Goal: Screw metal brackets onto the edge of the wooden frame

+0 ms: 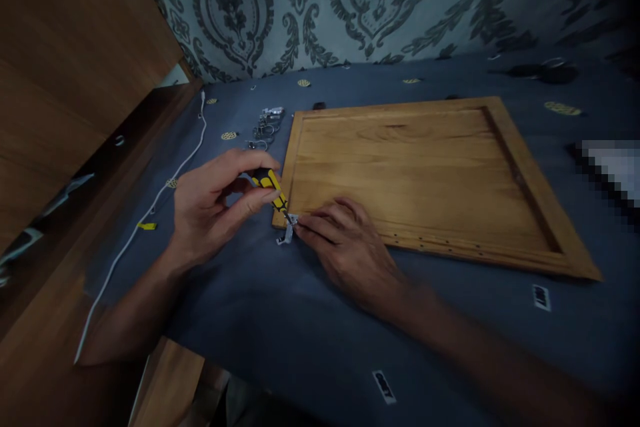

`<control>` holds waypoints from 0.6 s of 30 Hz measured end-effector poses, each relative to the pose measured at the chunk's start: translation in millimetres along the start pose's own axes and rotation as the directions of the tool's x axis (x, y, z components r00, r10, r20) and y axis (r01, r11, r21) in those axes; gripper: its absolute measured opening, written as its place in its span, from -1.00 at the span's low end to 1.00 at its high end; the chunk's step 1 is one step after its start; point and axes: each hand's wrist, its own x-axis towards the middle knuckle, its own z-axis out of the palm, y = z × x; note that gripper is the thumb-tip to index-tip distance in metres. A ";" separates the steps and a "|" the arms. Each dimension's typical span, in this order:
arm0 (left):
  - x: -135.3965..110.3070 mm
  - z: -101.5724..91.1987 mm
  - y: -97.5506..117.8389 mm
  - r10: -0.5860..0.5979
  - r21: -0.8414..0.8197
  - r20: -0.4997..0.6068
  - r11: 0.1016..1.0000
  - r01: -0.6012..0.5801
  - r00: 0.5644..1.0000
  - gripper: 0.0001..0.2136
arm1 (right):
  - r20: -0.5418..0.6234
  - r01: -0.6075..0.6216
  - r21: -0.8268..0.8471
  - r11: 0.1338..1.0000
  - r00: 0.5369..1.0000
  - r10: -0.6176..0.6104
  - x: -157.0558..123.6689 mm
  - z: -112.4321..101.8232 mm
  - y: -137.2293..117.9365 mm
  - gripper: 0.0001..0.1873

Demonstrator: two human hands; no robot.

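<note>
A wooden cabinet door (400,167) with a raised frame lies flat on a blue patterned sheet. At its near left corner sits a metal hinge (286,235), part of it sticking out past the edge. My left hand (215,203) pinches the yellow and black handle of a screwdriver (277,192), whose tip points down at the hinge. My right hand (347,247) rests on the door's near edge, its fingertips pressed together at the hinge. Whether those fingertips grip the hinge or a screw is too small to make out.
Several metal hinges (267,125) lie in a pile beyond the door's left edge. A white cable (185,163) runs along the left, beside a wooden headboard or cabinet (75,80). Patterned fabric (300,7) rises behind. A dark object (543,71) lies at the far right.
</note>
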 end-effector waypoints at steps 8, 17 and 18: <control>0.9 0.3 5.4 -0.023 0.024 -0.021 0.999 0.024 1.000 -0.80 | -0.001 0.013 -0.001 1.000 1.000 -0.013 0.2 0.6 -0.1 -0.68; 0.7 1.4 3.8 -0.019 0.004 -0.029 1.000 0.019 0.999 -0.83 | 0.001 0.011 -0.020 1.000 1.000 -0.011 1.6 -2.3 -0.9 -0.72; 0.5 1.6 3.3 -0.023 0.005 -0.031 1.000 0.023 0.999 -0.82 | -0.001 0.012 -0.024 1.000 1.000 -0.012 1.7 -2.7 -0.9 -0.72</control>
